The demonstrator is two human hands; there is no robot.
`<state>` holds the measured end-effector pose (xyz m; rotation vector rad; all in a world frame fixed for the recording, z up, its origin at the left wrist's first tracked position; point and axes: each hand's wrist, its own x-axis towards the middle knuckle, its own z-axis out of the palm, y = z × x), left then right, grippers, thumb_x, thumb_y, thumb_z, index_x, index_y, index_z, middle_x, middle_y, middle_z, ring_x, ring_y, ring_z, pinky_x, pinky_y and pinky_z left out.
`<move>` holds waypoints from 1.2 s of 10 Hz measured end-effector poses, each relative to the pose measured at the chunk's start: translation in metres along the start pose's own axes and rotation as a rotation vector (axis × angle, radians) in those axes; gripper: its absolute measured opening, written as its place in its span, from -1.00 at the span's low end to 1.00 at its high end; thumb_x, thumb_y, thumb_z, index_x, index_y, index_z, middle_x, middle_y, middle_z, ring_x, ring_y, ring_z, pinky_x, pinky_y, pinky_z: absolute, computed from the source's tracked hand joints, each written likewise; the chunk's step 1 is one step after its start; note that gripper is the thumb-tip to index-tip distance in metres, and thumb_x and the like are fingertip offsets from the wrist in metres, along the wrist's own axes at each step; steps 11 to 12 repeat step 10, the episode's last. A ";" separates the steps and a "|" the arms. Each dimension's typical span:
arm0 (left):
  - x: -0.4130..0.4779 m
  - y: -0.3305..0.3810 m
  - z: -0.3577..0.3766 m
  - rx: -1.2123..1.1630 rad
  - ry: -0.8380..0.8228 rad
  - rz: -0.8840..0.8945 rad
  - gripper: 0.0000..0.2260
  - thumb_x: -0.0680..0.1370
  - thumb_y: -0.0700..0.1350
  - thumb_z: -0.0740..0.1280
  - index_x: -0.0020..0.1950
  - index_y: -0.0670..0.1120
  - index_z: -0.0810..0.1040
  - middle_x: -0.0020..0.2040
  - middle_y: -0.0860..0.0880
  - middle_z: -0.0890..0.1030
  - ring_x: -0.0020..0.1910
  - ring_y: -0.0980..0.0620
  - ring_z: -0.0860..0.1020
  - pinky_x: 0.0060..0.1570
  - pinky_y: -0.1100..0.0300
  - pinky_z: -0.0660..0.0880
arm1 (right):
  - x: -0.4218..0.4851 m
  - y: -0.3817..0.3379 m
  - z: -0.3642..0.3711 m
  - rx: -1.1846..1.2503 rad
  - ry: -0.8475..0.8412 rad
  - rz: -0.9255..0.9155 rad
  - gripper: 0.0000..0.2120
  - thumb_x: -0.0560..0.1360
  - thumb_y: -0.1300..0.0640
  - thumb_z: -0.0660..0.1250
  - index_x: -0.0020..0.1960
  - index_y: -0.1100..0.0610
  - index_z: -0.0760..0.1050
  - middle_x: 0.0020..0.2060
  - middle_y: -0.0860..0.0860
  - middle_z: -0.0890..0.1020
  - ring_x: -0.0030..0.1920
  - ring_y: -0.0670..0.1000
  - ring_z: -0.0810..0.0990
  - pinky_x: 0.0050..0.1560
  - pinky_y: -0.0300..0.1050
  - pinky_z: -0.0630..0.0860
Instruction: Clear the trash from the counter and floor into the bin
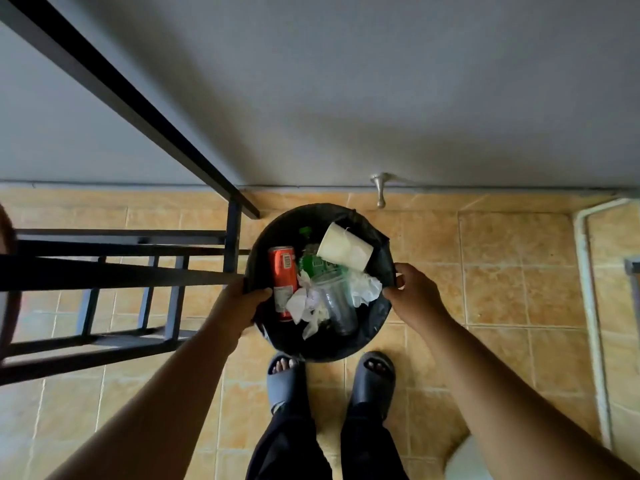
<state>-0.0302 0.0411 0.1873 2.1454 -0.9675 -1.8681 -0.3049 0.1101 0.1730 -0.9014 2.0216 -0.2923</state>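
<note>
A round bin (277, 223) with a black liner stands on the tiled floor just in front of my feet. Inside it lie an orange can (283, 271), a green plastic bottle (313, 263), a white paper cup (344, 249) on its side, a clear plastic cup (337, 306) and crumpled white tissues (365, 289). My left hand (239, 299) grips the bin's left rim. On the right rim, my right hand (414, 292) pinches the liner's edge.
A black metal frame (114, 271) with bars stands to the left, touching the bin's side. The grey wall (381, 98) rises behind, with a metal door stopper (380, 188) at its base. A white pipe (588, 289) runs along the floor at right.
</note>
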 end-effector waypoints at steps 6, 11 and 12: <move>0.184 -0.034 0.009 -0.040 -0.123 -0.033 -0.50 0.51 -0.01 0.44 0.41 -0.11 0.43 0.27 -0.16 0.60 0.27 -0.18 0.55 0.34 -0.19 0.43 | 0.144 0.053 0.096 0.150 -0.092 0.101 -0.56 0.37 0.20 0.39 0.24 0.05 0.49 -0.30 -0.02 0.55 -0.25 0.09 0.56 -0.21 0.00 0.48; 0.087 0.002 0.011 0.360 -0.017 0.152 -0.44 0.55 -0.05 0.41 0.49 -0.10 0.31 0.30 -0.16 0.54 0.27 -0.18 0.51 0.01 0.14 0.45 | 0.061 0.005 0.046 -0.188 -0.039 -0.010 -0.45 0.52 0.08 0.34 0.47 0.13 0.29 0.32 0.18 0.45 0.21 0.16 0.54 0.01 -0.14 0.48; 0.087 0.002 0.011 0.360 -0.017 0.152 -0.44 0.55 -0.05 0.41 0.49 -0.10 0.31 0.30 -0.16 0.54 0.27 -0.18 0.51 0.01 0.14 0.45 | 0.061 0.005 0.046 -0.188 -0.039 -0.010 -0.45 0.52 0.08 0.34 0.47 0.13 0.29 0.32 0.18 0.45 0.21 0.16 0.54 0.01 -0.14 0.48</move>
